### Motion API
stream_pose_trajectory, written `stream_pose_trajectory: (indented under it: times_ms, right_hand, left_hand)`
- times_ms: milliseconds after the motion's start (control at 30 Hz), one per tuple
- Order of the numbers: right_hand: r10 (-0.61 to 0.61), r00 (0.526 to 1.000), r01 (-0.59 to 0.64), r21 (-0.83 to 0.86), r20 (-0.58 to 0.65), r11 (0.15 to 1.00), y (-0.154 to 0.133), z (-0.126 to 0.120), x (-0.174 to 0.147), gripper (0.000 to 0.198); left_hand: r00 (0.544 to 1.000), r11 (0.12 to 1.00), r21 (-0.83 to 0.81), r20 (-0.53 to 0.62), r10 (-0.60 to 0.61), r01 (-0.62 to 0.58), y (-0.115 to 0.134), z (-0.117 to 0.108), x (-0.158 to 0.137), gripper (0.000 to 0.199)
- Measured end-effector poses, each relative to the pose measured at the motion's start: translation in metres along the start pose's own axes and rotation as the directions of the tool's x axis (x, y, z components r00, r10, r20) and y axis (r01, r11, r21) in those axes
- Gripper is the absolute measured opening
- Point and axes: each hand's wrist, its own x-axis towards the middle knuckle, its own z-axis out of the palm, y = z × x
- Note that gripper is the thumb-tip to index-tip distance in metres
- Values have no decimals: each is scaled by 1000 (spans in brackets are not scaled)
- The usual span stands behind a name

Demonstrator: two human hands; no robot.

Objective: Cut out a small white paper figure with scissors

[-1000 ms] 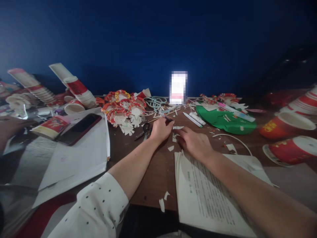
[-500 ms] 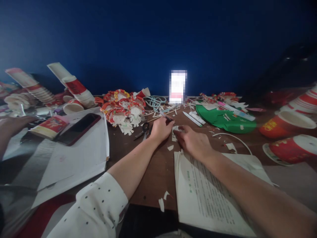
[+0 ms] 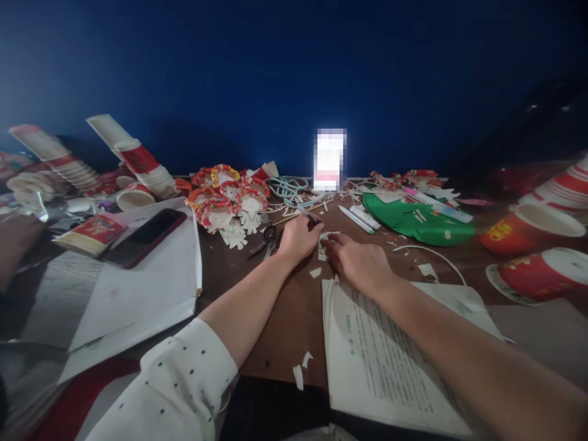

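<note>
My left hand (image 3: 299,237) is closed around a slim dark pen (image 3: 312,217), its tip pointing toward a small white piece of paper (image 3: 323,250). Some marks show on that paper, too small to read. On the paper's right side rests my right hand (image 3: 356,257), its fingers bent and pressed onto it; whether they pinch it is hidden. Black scissors (image 3: 266,242) lie just left of my left wrist. Under my right forearm is a printed booklet (image 3: 376,355).
Paper figures with red trim (image 3: 229,202) are heaped behind left. A phone (image 3: 147,239) lies on a white box (image 3: 169,269). Markers (image 3: 356,220) and green paper (image 3: 395,223) are behind right; red paper cups (image 3: 519,229) stand right. Another person's arm (image 3: 18,245) is far left.
My two hands stay almost in place over the small paper. At the far left, the other person's hand has drawn back toward the edge of view.
</note>
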Motion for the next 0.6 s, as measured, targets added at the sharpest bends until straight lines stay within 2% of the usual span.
stream_pose_trajectory:
  times_ms: [600]
  right_hand:
    - [15, 1000, -14, -6, 26, 1000, -1, -1, 0, 46]
  left_hand:
    - [1000, 997, 68, 13, 19, -20, 2, -1, 2, 21]
